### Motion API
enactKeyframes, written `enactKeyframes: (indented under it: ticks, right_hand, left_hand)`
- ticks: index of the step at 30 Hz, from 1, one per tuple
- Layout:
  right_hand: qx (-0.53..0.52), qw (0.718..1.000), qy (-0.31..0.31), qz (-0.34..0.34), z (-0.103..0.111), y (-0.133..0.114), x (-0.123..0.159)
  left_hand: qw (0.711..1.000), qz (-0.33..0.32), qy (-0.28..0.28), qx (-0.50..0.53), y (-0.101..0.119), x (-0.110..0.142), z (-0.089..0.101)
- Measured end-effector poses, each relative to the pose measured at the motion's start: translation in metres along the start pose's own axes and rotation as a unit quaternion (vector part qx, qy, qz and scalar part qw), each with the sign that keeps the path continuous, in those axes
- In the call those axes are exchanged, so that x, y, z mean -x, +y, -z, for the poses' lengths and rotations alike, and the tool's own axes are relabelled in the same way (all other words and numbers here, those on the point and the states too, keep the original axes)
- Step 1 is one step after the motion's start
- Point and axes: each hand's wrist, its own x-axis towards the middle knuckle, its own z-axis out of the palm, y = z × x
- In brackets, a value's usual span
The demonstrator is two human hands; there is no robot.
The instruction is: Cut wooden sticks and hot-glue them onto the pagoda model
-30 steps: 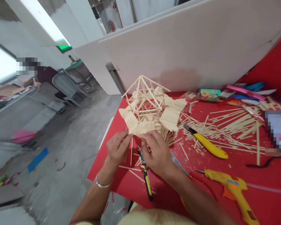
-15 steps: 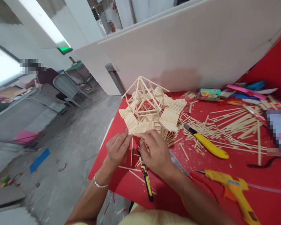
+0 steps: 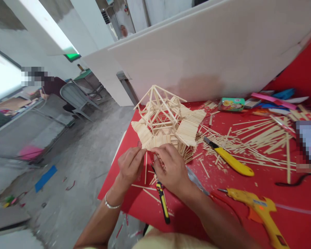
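Observation:
A model pavilion of thin wooden sticks (image 3: 159, 119) stands at the table's far left, with an open pointed frame on top and slatted panels flaring out below. At its near edge my left hand (image 3: 131, 164) is closed, thumb and fingertips pinched together. My right hand (image 3: 172, 167) faces it, its fingers curled and its fingertips almost meeting the left ones. Whatever lies between the fingertips is too small and covered to make out. Just below my right hand lies a black-and-yellow cutter (image 3: 162, 202), its tip close to the thumb.
On the red table (image 3: 197, 221) are a yellow utility knife (image 3: 232, 160), a yellow glue gun (image 3: 259, 207), many loose sticks (image 3: 264, 138) and a green packet (image 3: 232, 104). A white board (image 3: 197, 58) stands behind. A person (image 3: 54, 86) sits across the room at left.
Both hands stay almost in place at the model's near edge, with only a slight shift of the fingers. The view has moved very little.

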Motion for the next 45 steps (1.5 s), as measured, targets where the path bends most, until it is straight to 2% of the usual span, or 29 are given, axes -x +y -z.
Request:
enactKeyframes:
  ticks: [12, 32, 38, 41, 45]
  right_hand:
    - [0.01, 1.0, -0.002, 0.006, -0.0016, 0.0004, 0.0002]
    - [0.044, 0.999, -0.026, 0.016, -0.0067, 0.0028, 0.0013]
    - [-0.059, 0.998, 0.014, -0.016, -0.0052, -0.0027, -0.0016]
    - [-0.085, 0.996, 0.037, -0.001, -0.0033, -0.0055, -0.0037]
    - [-0.089, 0.995, 0.034, 0.012, -0.0025, -0.0058, -0.0049]
  left_hand:
    - [0.997, 0.06, 0.014, 0.051, 0.0024, 0.0004, -0.0004]
    - [0.997, 0.053, 0.006, 0.055, 0.0004, 0.0021, -0.0021]
    - [0.997, 0.057, 0.014, 0.048, 0.0004, 0.004, -0.003]
    - [0.997, 0.056, 0.017, 0.049, 0.0011, 0.0032, -0.0031]
    - [0.997, 0.05, 0.023, 0.057, 0.0015, 0.0011, -0.0022]
